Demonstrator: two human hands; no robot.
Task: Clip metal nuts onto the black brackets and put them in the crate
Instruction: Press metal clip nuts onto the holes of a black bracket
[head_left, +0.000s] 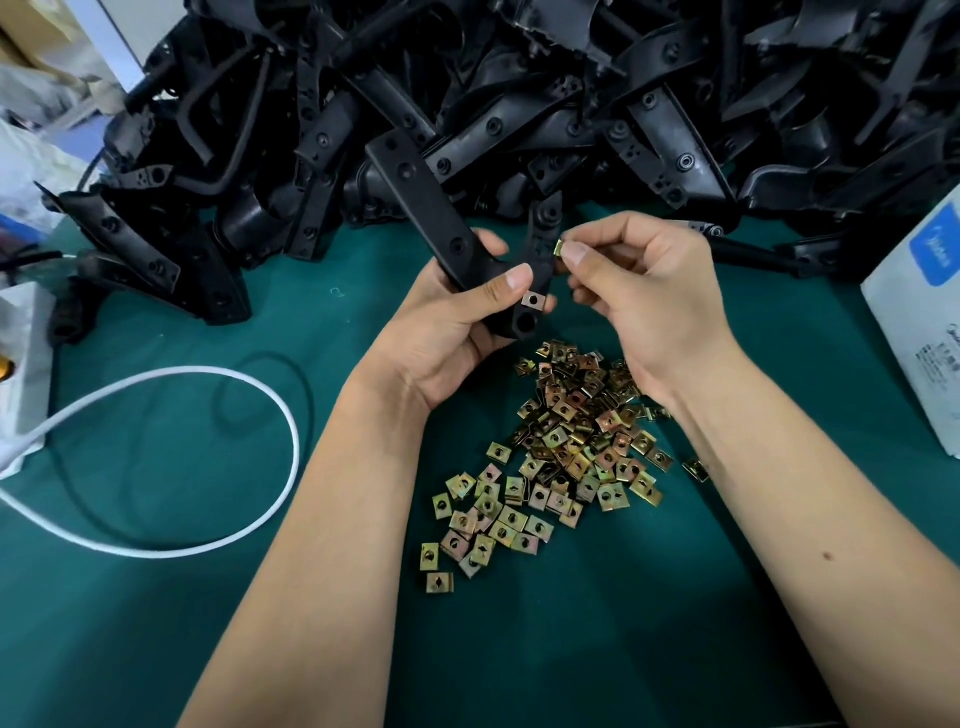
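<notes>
Nearest, a loose heap of brass-coloured clip nuts (566, 457) spread on the green table (156, 597), between the two forearms. Off to the near left, a white cable (249, 387) looping across the cloth.

Just beyond the heap, left hand (457, 332) wrapped around a black bracket (441, 228), thumb pressed over its lower end, long arm angled up and away to the left. One silver nut (531, 299) already seated on the bracket's lower tab, right beside the thumb tip. Right hand (639, 291) level with it, thumb and forefinger pinched tight on a second nut (560, 247), held just beside the bracket's upright tab. Touching the plastic or a hair short: cannot tell.

Step in hand, by the look of it: fitting the second clip. Next move likely calls for lining the nut's open mouth with the tab edge, then a firm sideways push until its hole sits over the bracket's hole, left grip braced against that push.

Farther back, a big pile of black brackets (519, 93) filling the far side of the table. White box (919, 312) at the right edge. No crate in view.
</notes>
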